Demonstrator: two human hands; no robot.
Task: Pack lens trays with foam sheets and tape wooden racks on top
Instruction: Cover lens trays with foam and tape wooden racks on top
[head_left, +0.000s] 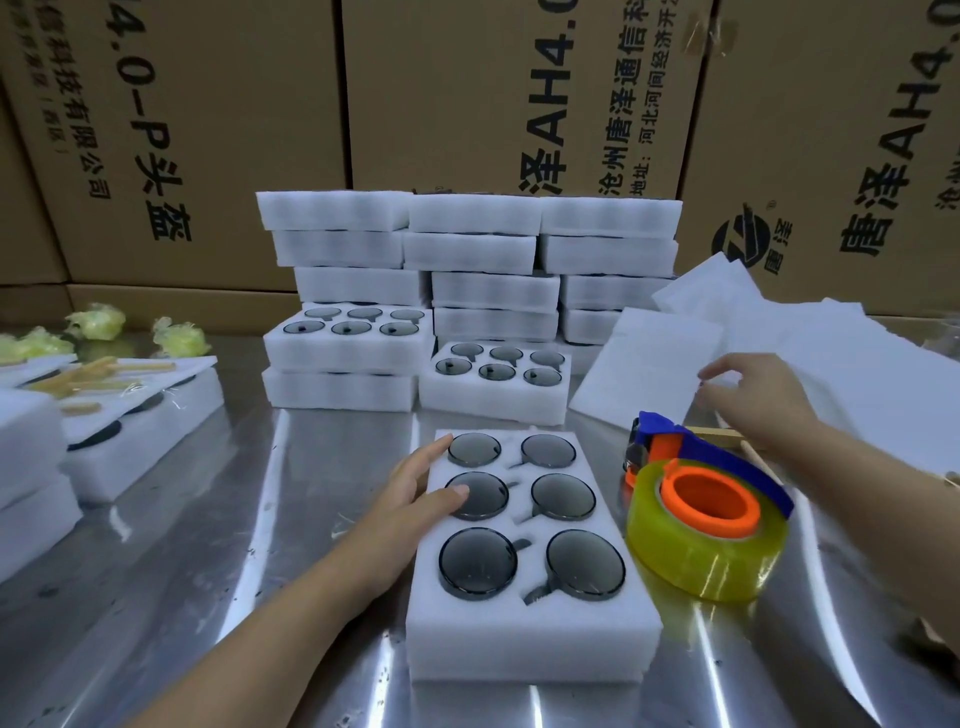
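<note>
A white foam lens tray (530, 631) with six dark round lenses lies in front of me on the steel table. My left hand (415, 493) rests flat against its left side, fingers straight, with fingertips on the tray top and on the middle-left lens. My right hand (748, 387) reaches to the right and pinches the edge of a thin white foam sheet (644, 369) from a loose pile. A tape dispenser (706, 525) with a yellow roll, orange hub and blue frame lies just right of the tray. Thin wooden sticks (727, 434) show under my right wrist.
Stacks of white foam trays (467, 254) stand behind, two open ones with lenses (498, 384) in front. More trays with wooden sticks (98, 374) lie at the left. Crumpled yellow tape wads (98, 322) sit at far left. Cardboard boxes (467, 93) form the back wall.
</note>
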